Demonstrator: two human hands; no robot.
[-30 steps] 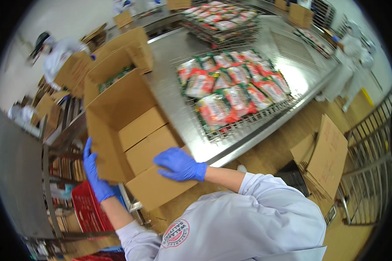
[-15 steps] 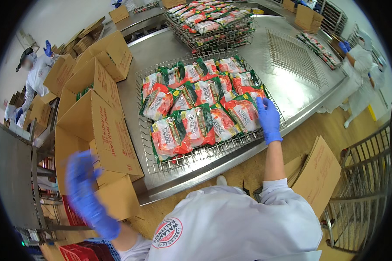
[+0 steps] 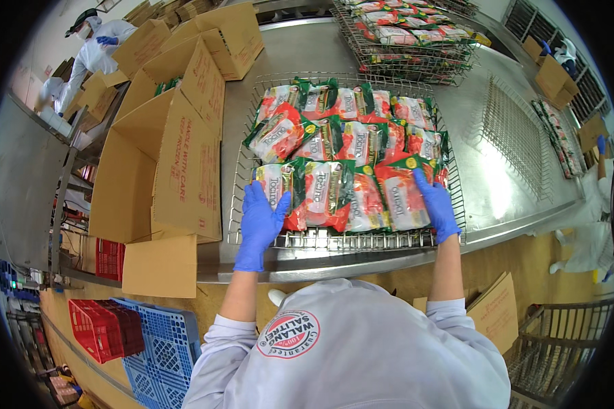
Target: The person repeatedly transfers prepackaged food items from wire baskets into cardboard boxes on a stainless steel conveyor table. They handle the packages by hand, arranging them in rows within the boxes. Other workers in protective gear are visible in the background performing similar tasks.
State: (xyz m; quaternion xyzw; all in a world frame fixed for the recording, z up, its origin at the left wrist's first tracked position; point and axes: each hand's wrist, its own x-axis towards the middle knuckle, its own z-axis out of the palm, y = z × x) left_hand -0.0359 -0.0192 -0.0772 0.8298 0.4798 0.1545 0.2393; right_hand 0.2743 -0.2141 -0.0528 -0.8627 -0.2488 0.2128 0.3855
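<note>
"Here we are at the counter (image 3: 286, 51), and close to its near edge sits the wire tray (image 3: 314, 240), packed with red-and-green pouches (image 3: 356, 143), both hands at the front row!"

"Left hand (image 3: 260, 221): thumb and fingers spread around the front-left pouch (image 3: 278, 183). Right hand (image 3: 438, 204): laid along the outer side of the front-right pouch (image 3: 401, 194). Is either one gripping? Cannot tell, some fingertips are tucked out of sight"

"So where's the danger? That front-right pouch overlaps its neighbour; a one-sided hold on slick-looking plastic could let it slip over the tray's front wall and off the counter's near edge!"

"And a snag on the wire could tear one open"

"Watch the carton (image 3: 191, 170) by the near-left corner! Its flap (image 3: 160, 267) juts past the near edge, where the left sleeve (image 3: 228, 347) could catch it on a swing"

"Now the blind spots: the carton's floor, hidden behind its wall; the tray stack (image 3: 416, 58) toward the far edge, cut off at the top; and a person in white (image 3: 595, 218) beyond the right edge, half lost in the dark rim"
</note>
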